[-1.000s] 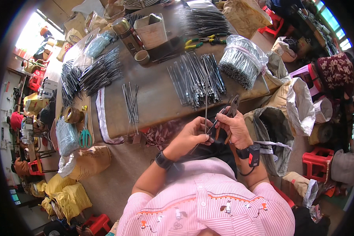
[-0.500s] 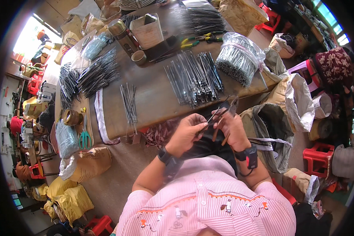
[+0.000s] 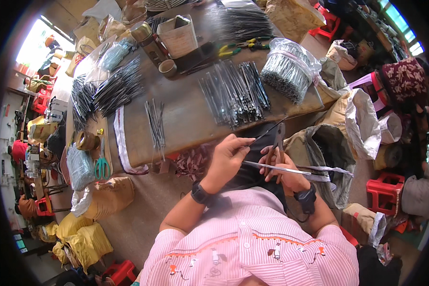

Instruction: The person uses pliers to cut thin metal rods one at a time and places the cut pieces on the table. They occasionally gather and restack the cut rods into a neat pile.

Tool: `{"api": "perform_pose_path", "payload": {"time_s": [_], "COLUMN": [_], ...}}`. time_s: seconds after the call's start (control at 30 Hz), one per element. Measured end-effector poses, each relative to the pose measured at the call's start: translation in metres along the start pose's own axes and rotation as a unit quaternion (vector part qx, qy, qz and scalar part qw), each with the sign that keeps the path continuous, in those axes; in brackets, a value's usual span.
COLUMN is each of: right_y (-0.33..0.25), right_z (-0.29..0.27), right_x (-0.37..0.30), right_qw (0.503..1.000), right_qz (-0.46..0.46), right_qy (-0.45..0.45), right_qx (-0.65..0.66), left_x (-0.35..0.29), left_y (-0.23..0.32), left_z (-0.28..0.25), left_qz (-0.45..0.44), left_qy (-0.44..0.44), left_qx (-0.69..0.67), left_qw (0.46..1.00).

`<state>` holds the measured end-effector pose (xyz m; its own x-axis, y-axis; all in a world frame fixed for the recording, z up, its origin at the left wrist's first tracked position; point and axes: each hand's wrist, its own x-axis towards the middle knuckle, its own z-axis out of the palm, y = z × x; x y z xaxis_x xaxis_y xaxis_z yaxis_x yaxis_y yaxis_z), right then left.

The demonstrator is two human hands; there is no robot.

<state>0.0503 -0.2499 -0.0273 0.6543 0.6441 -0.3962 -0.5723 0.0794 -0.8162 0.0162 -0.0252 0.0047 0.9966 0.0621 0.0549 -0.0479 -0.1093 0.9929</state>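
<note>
My left hand (image 3: 229, 157) is closed in a pinch on the end of a thin dark strip (image 3: 268, 132), which slants up toward the table's front edge. My right hand (image 3: 290, 175) grips pliers (image 3: 278, 138) with brownish handles, their dark jaws pointing up beside that strip. A pale, shiny strip (image 3: 277, 168) crosses in front of the right hand's fingers, one end below my left hand. Whether the right hand holds this strip too, I cannot tell. Just beyond my hands, a row of slim metallic strips (image 3: 236, 93) lies on the table (image 3: 183, 112).
Left on the table are a few loose strips (image 3: 156, 124), dark bundles (image 3: 119, 88) and teal-handled scissors (image 3: 102, 167). A plastic-wrapped bundle (image 3: 288, 71) and yellow-handled pliers (image 3: 229, 51) lie farther back. An open grey sack (image 3: 329, 152) stands close by my right arm.
My hands have moved apart, the right one lower and to the right. The pliers now point more upright. The pale strip has come into view across the right hand.
</note>
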Motion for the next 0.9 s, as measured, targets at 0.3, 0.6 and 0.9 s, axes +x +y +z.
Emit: {"api": "perform_pose_path", "payload": {"time_s": [0.3,0.6,0.9], "right_y": [-0.013,-0.019,-0.019], "right_z": [0.000,0.000,0.012], "right_x": [-0.001,0.001,0.022], "right_qw": [0.868,0.817,0.824], "right_qz": [-0.168,-0.196,-0.160], "right_qy": [0.083,0.118,0.133], "right_qx": [-0.459,-0.529,-0.527], "left_x": [0.000,-0.002,-0.018], "left_y": [0.005,0.011,0.033], "left_z": [0.006,0.007,-0.022], "left_qz": [-0.007,-0.080,0.065], "left_qy": [0.001,-0.007,0.064], "left_qx": [0.022,-0.032,0.222], "left_qw": [1.000,0.996,0.971]}}
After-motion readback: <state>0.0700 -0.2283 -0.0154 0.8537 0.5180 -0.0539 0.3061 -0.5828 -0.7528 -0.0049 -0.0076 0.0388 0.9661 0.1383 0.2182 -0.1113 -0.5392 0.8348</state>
